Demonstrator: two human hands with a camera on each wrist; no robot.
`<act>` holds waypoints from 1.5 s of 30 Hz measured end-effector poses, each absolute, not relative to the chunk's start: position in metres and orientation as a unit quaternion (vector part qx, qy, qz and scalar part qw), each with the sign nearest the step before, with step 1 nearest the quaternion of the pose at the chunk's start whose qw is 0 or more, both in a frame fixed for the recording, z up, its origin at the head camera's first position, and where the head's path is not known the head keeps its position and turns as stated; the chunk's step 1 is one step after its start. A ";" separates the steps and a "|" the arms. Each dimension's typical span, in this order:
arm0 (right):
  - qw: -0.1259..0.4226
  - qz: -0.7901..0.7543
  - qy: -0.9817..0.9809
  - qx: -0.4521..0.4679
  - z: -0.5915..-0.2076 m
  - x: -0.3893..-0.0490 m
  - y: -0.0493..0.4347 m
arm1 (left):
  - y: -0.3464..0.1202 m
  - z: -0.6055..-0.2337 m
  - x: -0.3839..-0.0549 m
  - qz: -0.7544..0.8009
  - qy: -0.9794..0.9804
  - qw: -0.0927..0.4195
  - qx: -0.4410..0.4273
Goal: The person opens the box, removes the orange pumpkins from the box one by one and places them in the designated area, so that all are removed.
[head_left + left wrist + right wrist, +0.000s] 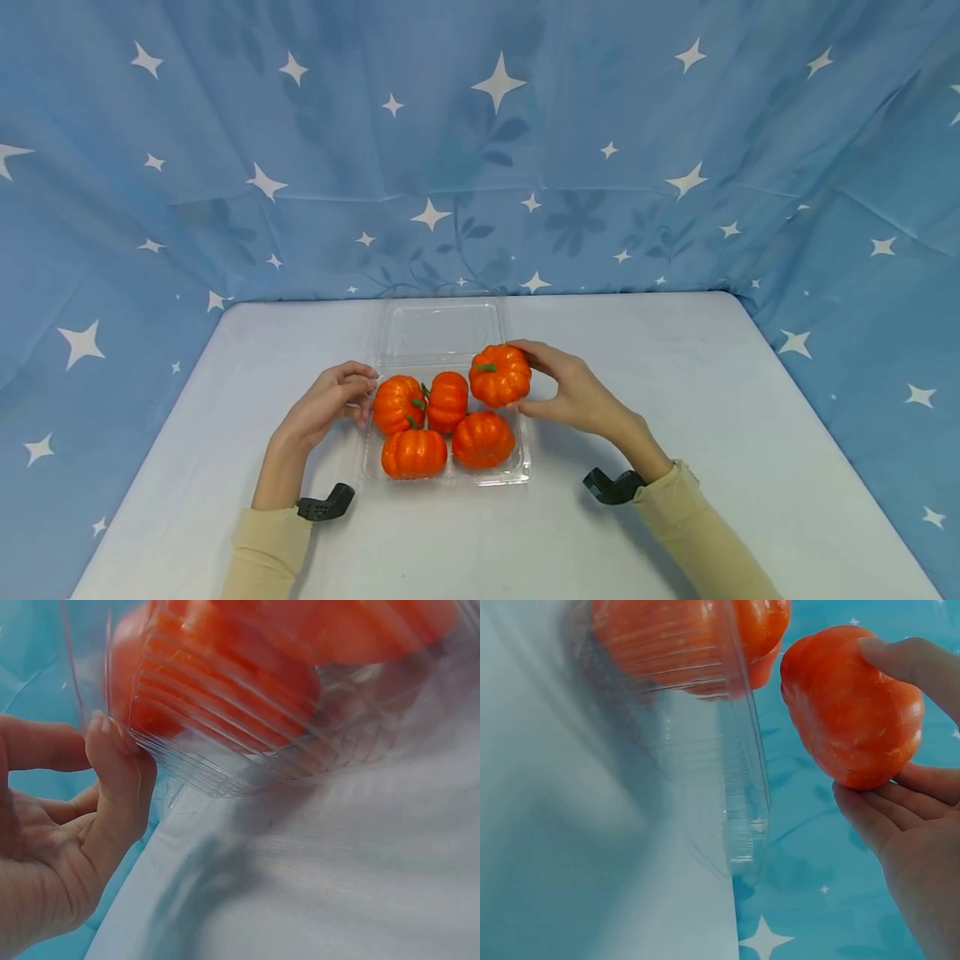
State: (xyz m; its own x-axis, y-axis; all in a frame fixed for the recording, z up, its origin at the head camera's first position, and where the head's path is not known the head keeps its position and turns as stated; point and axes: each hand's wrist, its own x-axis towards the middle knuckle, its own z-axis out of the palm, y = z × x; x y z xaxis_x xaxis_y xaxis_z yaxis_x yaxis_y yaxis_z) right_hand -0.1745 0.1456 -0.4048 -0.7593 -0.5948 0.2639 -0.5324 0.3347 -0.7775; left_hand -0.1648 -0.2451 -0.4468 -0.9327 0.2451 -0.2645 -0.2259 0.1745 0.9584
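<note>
A clear plastic box (517,475) with its lid (442,327) folded back holds several small orange toy pumpkins (414,454) with green stems. At the box's left side, my left hand (333,406) has bent fingers; the left wrist view shows thumb and fingertips (112,750) together at the box's rim, seeming to pinch it. My right hand (573,387) grips another pumpkin (500,376) between thumb and fingers, over the box's back right part. In the right wrist view that pumpkin (855,712) is off the box wall (746,787).
The box stands on a white-covered table (637,342). Behind and at the sides hangs a blue curtain (450,150) with white stars. Dark wrist cameras (326,504) sit at both cuffs.
</note>
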 end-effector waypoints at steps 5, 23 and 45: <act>0.038 -0.474 0.809 -0.346 -0.405 -0.171 0.146 | -0.244 -0.448 -0.163 0.646 0.739 0.190 0.006; 0.013 -0.473 0.820 -0.323 -0.399 -0.178 0.148 | -0.247 -0.443 -0.165 0.640 0.747 0.182 0.012; -0.006 -0.495 0.842 -0.215 -0.400 -0.186 0.169 | -0.244 -0.444 -0.165 0.642 0.744 0.185 0.014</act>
State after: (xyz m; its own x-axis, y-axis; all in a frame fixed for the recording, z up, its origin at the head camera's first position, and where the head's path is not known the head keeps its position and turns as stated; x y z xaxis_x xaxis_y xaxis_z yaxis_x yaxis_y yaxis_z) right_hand -0.1855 0.1693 -0.3997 -0.9075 -0.3564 0.2225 -0.3678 0.4177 -0.8308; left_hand -0.1654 -0.2442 -0.4444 -0.9308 0.2596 -0.2574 -0.2167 0.1753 0.9604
